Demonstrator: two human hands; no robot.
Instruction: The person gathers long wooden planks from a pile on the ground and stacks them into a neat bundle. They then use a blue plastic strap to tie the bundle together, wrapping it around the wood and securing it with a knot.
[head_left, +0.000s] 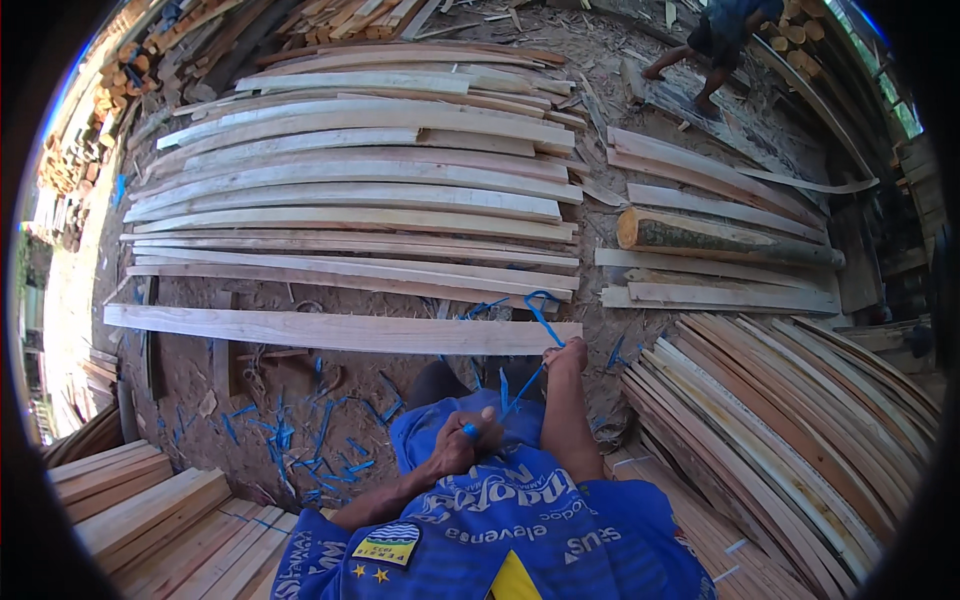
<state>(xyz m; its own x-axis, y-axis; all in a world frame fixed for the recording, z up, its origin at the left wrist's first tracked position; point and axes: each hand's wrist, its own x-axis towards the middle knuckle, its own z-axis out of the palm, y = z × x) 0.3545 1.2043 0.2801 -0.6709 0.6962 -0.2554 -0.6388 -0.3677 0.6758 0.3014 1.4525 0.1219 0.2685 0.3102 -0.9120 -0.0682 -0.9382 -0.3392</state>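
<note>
A blue plastic strap (541, 312) is gripped in my right hand (568, 356), fingers closed around it. One end curls into a loop above that fist, and another length slants down toward my lap. My left hand (475, 440) is closed in front of my belly, slightly smeared, with a bit of blue strap showing at the fist. Whether both hands hold one and the same piece, I cannot tell. Just beyond my knees lies a single pale plank (300, 328), crosswise, its right end next to my right hand.
Rows of sawn planks (350, 190) lie ahead on the dirt. A bark-covered log (720, 238) rests among boards at the right. Stacked boards (760, 430) flank me right, more lumber (160, 510) left. Blue strap scraps (285, 435) litter the ground. Another person (725, 40) stands far right.
</note>
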